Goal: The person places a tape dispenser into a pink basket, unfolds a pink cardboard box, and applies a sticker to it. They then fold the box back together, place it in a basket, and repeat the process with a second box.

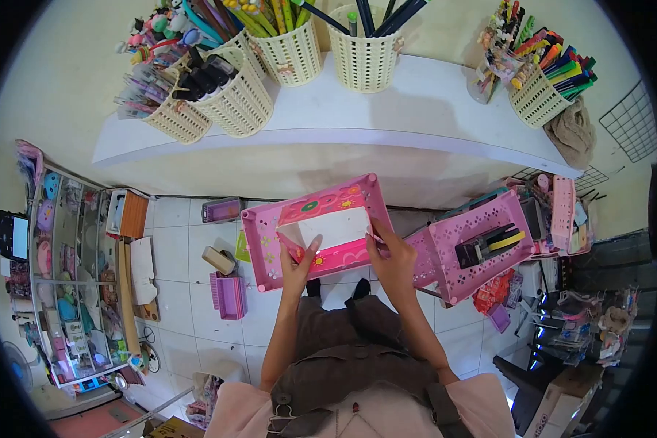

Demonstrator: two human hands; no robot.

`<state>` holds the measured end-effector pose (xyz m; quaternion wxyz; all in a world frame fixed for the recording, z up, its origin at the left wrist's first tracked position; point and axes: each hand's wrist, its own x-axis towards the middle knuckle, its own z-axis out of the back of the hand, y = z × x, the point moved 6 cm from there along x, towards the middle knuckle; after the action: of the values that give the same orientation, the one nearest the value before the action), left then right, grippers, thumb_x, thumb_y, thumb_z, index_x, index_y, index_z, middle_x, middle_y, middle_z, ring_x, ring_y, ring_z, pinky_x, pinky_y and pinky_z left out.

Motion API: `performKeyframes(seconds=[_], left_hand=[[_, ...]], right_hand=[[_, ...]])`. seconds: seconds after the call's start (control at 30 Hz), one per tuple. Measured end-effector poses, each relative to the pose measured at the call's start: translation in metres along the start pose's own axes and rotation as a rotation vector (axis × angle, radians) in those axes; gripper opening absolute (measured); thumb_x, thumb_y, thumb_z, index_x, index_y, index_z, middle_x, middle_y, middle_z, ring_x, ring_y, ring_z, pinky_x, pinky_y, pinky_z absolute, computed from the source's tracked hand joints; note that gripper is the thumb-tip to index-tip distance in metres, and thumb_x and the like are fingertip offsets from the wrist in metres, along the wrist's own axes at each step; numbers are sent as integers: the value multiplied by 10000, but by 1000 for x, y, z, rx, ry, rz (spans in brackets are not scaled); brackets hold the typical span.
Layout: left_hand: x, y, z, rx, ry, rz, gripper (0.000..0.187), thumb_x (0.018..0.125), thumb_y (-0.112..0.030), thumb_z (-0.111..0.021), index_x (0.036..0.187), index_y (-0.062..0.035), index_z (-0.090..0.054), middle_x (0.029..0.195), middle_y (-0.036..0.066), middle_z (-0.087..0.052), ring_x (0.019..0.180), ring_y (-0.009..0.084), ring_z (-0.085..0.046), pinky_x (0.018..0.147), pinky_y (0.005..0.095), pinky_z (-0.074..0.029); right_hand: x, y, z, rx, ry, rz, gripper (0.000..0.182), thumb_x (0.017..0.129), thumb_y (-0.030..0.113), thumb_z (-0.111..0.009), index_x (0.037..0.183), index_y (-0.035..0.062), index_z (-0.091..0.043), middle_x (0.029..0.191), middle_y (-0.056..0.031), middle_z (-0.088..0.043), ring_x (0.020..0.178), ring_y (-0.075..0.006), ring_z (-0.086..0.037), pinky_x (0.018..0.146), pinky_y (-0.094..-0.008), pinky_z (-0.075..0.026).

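Observation:
A box with a white face and pink and red flowered sides (334,228) is between my two hands, over a pink plastic tray (376,191) with cut-out patterns. My left hand (299,266) grips the box's lower left corner, thumb on its near side. At the box's right edge my right hand (393,255) holds on, with the thumb and fingers pressed against it. The tray's surface beneath the box is partly hidden.
A second pink tray (445,252) on the right bears a black tape dispenser (489,247). Woven cups of pens (241,98) line a white shelf (306,117) ahead. Purple baskets (228,296) sit on the floor at left, beside a glass display case (73,277).

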<state>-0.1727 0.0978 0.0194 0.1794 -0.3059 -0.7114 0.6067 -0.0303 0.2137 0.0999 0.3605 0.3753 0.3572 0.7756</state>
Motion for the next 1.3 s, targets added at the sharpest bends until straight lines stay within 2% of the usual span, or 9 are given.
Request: performKeyframes(seconds=[0.17, 0.37, 0.6, 0.7, 0.93, 1.03, 1.1, 1.23, 1.3], left_hand=[[1, 11, -2, -116, -59, 29, 412, 780, -89, -540, 1130, 1, -342, 1032, 103, -482, 965, 162, -468, 821, 270, -381], [-6, 5, -15, -93, 40, 56, 479, 835, -219, -472, 1211, 0, -273, 1149, 118, -405, 1047, 177, -405, 884, 290, -326], [-3, 31, -14, -168, 30, 173, 537, 865, -433, -283, 1215, -26, -275, 1186, 104, -384, 1096, 221, -394, 900, 357, -349], [-3, 35, -20, -296, 46, 310, 525, 858, -438, -309, 1209, -48, -297, 1178, 89, -398, 1080, 205, -409, 883, 354, -366], [12, 41, -22, -332, 54, 276, 495, 863, -411, -326, 1178, -29, -338, 1123, 82, -442, 1028, 179, -444, 857, 351, -390], [12, 38, -23, -266, 38, 246, 485, 867, -397, -326, 1179, -26, -337, 1132, 87, -433, 1043, 180, -427, 888, 371, -362], [10, 37, -22, -357, -3, 214, 373, 860, -362, -388, 1068, -54, -403, 945, 28, -474, 820, 107, -492, 705, 256, -441], [-4, 27, -32, -464, 178, 360, 381, 863, -384, -356, 1087, -76, -378, 939, 15, -473, 679, 82, -514, 471, 180, -443], [-12, 12, -43, -493, 131, 338, 421, 850, -420, -353, 1106, -86, -371, 924, 11, -495, 676, 70, -534, 471, 161, -463]], right_hand=[[-3, -18, -4, 0, -120, 9, 440, 645, 83, -654, 1040, -25, -495, 875, -152, -595, 801, -247, -592, 701, -311, -466], [-8, -48, -20, 120, 206, -369, 593, 577, 181, -695, 1074, -33, -453, 887, -173, -587, 806, -254, -586, 687, -311, -453], [-13, -50, -11, 98, 112, -366, 588, 595, 219, -699, 1078, -15, -457, 900, -160, -580, 792, -228, -585, 668, -307, -455], [-25, -43, 23, 299, -101, -338, 382, 701, 81, -616, 1052, 17, -479, 946, -107, -549, 768, -138, -558, 614, -239, -445], [-106, -128, 144, 178, -893, -504, 258, 726, 97, -614, 929, -22, -508, 774, -13, -462, 597, -77, -438, 531, -192, -368], [-100, -158, 160, 171, -927, -541, 232, 751, 154, -594, 886, -27, -540, 722, -13, -473, 604, -68, -431, 518, -196, -350], [-92, -169, 164, 210, -892, -628, 225, 756, 173, -589, 846, -30, -556, 684, -8, -478, 594, -66, -426, 512, -197, -339], [-86, -179, 155, 369, -895, -725, 208, 743, 191, -605, 734, -16, -591, 592, 13, -483, 541, -58, -404, 487, -193, -306], [-86, -181, 154, 448, -947, -726, 172, 731, 182, -620, 730, 11, -600, 583, 19, -482, 507, -49, -391, 453, -191, -293]])
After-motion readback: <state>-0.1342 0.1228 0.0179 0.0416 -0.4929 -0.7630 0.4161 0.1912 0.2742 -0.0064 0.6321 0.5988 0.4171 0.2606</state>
